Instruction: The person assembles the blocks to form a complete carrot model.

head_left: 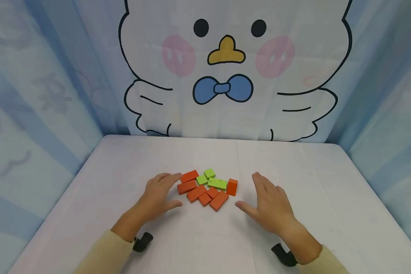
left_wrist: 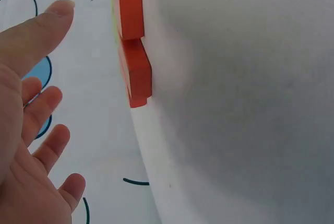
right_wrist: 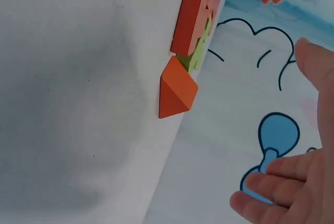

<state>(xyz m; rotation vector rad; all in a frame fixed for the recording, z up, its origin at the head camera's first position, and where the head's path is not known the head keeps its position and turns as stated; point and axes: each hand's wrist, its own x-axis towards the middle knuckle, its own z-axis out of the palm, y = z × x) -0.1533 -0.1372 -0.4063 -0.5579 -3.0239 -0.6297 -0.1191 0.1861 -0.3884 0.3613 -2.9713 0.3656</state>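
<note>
A cluster of small blocks lies mid-table in the head view: several red-orange blocks (head_left: 196,193) and light green blocks (head_left: 217,184). At its right end sits an orange block (head_left: 231,187), which shows a triangular face in the right wrist view, like a wedge (right_wrist: 176,89). My left hand (head_left: 158,196) is at the left side, fingers spread, its fingertips close beside the far-left red block (head_left: 190,176); contact cannot be told. My right hand (head_left: 273,205) hovers right of the orange block, apart from it, thumb and fingers extended. Both hands hold nothing.
The white tabletop (head_left: 150,152) ends at a curtain (head_left: 226,118) with a cartoon bird at the back. Blue-white curtains (head_left: 37,114) hang on both sides. Dark wrist mounts (head_left: 143,242) sit under both wrists.
</note>
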